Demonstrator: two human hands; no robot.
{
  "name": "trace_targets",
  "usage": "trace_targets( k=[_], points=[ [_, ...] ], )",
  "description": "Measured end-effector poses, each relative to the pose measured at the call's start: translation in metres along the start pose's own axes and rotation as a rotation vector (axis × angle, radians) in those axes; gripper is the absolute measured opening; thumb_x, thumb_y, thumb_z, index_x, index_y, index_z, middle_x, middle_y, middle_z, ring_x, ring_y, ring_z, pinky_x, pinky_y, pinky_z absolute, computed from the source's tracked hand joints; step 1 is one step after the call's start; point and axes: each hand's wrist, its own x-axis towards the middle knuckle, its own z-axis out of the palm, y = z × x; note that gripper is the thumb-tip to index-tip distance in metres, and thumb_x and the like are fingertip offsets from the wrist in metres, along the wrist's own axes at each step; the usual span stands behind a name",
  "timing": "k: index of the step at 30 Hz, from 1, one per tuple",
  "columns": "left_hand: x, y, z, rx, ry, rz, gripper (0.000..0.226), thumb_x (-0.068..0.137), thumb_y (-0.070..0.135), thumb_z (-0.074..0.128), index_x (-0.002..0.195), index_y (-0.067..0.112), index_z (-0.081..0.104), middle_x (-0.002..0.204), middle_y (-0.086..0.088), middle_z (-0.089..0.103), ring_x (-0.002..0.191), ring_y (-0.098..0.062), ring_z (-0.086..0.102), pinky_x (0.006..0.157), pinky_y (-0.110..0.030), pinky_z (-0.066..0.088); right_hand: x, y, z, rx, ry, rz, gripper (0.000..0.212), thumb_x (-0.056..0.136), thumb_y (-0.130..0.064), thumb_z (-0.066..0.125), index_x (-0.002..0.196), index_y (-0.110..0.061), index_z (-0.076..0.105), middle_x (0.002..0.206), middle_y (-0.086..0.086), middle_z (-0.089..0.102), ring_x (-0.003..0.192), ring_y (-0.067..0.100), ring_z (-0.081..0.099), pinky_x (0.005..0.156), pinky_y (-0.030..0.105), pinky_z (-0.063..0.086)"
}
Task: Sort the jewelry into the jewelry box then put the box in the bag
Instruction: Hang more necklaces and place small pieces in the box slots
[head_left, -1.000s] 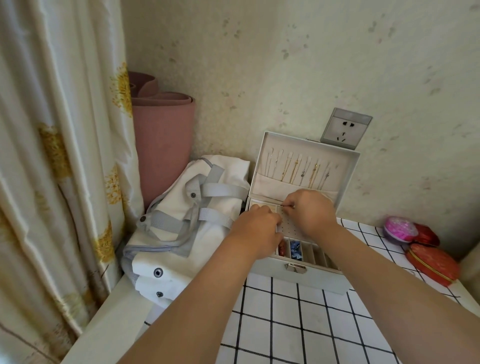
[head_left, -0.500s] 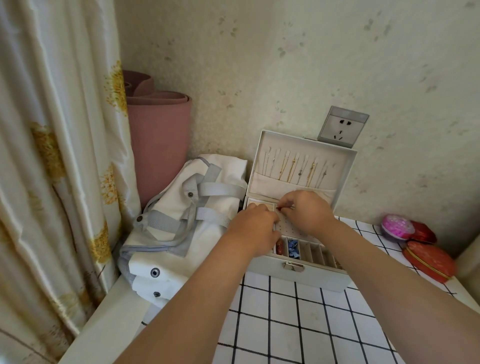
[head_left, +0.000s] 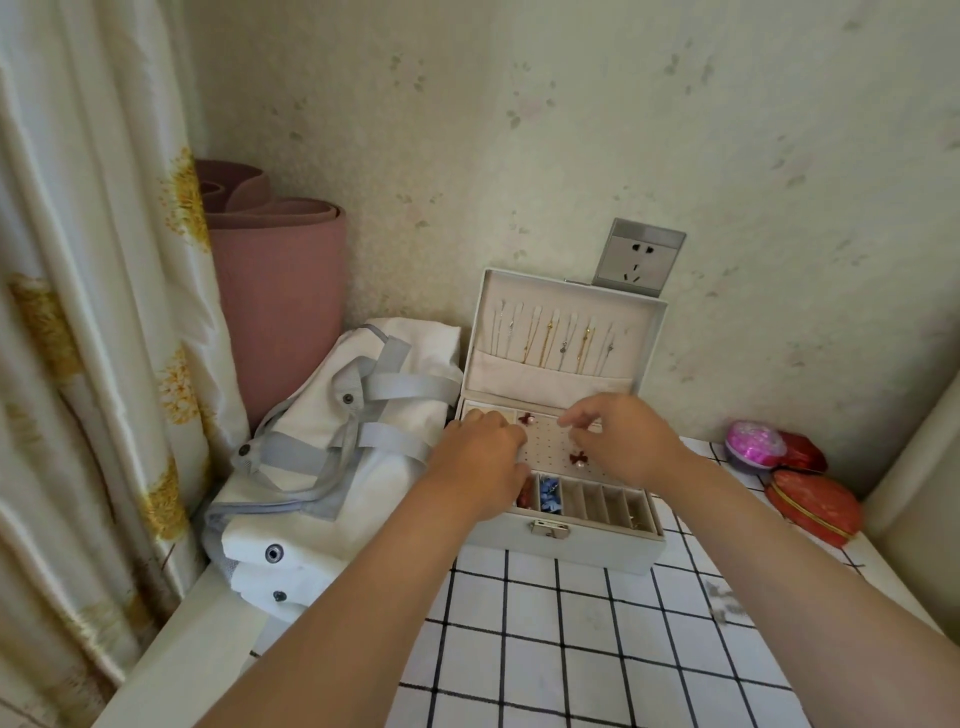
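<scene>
Jewelry box (head_left: 566, 540): open on table (head_left: 571, 623), lid upright, white bag (head_left: 332, 447) just beside its left.
Left hand (head_left: 483, 447): at tray's left edge, fingers hidden, grip unclear.
Right hand (head_left: 618, 434): fingers loosely curled above earring panel (head_left: 548, 441).

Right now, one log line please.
jewelry box: lid open | left hand: at box's left edge | right hand: over earring panel | bag: beside box
</scene>
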Motion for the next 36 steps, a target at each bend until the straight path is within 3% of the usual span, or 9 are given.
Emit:
trace_targets(
  k=[4,11,15,19,23,26,29,32,36],
  points=[
    [0.000,0.009,0.000,-0.046,0.038,0.035,0.041,0.098,0.037,0.050,0.137,0.025,0.053,0.137,0.003,0.052,0.126,-0.019,0.041,0.109,-0.037,0.035,-0.021,0.013,0.002,0.039,-0.080,0.037,0.018,0.092,-0.027,0.067,0.108,-0.032,0.074,0.105,-0.013,0.065,0.099,0.008,0.061,0.093,0.029,0.051],
    [-0.001,0.016,0.008,-0.093,0.052,0.083,0.038,0.097,0.031,0.053,0.135,0.025,0.055,0.133,0.004,0.056,0.122,-0.017,0.045,0.103,-0.036,0.039,-0.025,0.014,0.010,0.108,-0.051,0.003,0.013,0.090,-0.025,0.071,0.100,-0.033,0.075,0.097,-0.014,0.068,0.093,0.007,0.063,0.089,0.031,0.053],
    [0.000,0.018,0.008,-0.189,0.111,0.066,0.034,0.096,0.030,0.057,0.130,0.029,0.059,0.126,0.010,0.063,0.117,-0.013,0.051,0.104,-0.036,0.038,-0.023,0.011,0.013,0.316,-0.039,0.009,0.018,0.088,-0.017,0.074,0.094,-0.034,0.075,0.090,-0.015,0.072,0.086,-0.001,0.065,0.080,0.019,0.050],
    [0.003,0.020,0.006,-0.532,0.157,-0.047,0.027,0.093,0.022,0.064,0.119,0.028,0.066,0.107,0.015,0.070,0.101,-0.001,0.061,0.093,-0.023,0.047,-0.023,0.000,0.010,0.594,-0.061,0.032,0.018,0.087,-0.007,0.074,0.100,-0.019,0.077,0.092,-0.003,0.075,0.066,-0.005,0.065,0.063,0.011,0.047],
    [0.005,0.018,0.004,-0.743,0.167,-0.145,0.021,0.090,0.019,0.069,0.109,0.028,0.073,0.093,0.015,0.073,0.090,0.002,0.066,0.087,-0.021,0.052,-0.026,-0.009,0.006,0.764,-0.093,0.094,0.020,0.086,-0.002,0.074,0.104,-0.011,0.071,0.093,0.009,0.076,0.043,0.004,0.053,0.048,0.020,0.047],
    [0.006,0.017,0.003,-0.853,0.224,-0.236,0.011,0.085,0.023,0.076,0.093,0.030,0.076,0.085,0.012,0.074,0.083,-0.001,0.069,0.084,-0.024,0.054,-0.025,-0.010,0.007,0.781,-0.047,0.077,0.024,0.086,-0.005,0.076,0.105,-0.016,0.066,0.087,0.004,0.076,0.044,0.013,0.052,0.050,0.026,0.049],
    [0.005,0.019,-0.001,-0.912,0.268,-0.289,0.009,0.083,0.026,0.078,0.078,0.033,0.074,0.079,0.011,0.074,0.080,-0.004,0.069,0.081,-0.025,0.054,-0.025,-0.011,0.008,0.734,0.009,0.010,0.023,0.083,-0.009,0.079,0.100,-0.023,0.074,0.088,0.000,0.076,0.051,0.014,0.055,0.055,0.030,0.052],
    [0.004,0.021,-0.004,-0.918,0.283,-0.327,0.008,0.083,0.029,0.077,0.076,0.030,0.074,0.078,0.011,0.073,0.082,-0.005,0.068,0.081,-0.027,0.054,-0.026,-0.014,0.011,0.659,0.075,-0.033,0.023,0.079,-0.014,0.084,0.094,-0.031,0.079,0.087,-0.007,0.075,0.054,0.002,0.052,0.061,0.023,0.049],
    [0.004,0.022,-0.007,-0.805,0.253,-0.303,0.008,0.089,0.036,0.070,0.084,0.029,0.071,0.083,0.013,0.070,0.083,-0.003,0.064,0.075,-0.022,0.049,-0.029,-0.019,0.014,0.606,0.140,-0.061,0.019,0.086,-0.013,0.077,0.098,-0.027,0.081,0.085,-0.015,0.076,0.061,-0.010,0.059,0.067,0.014,0.044]
  ],
)
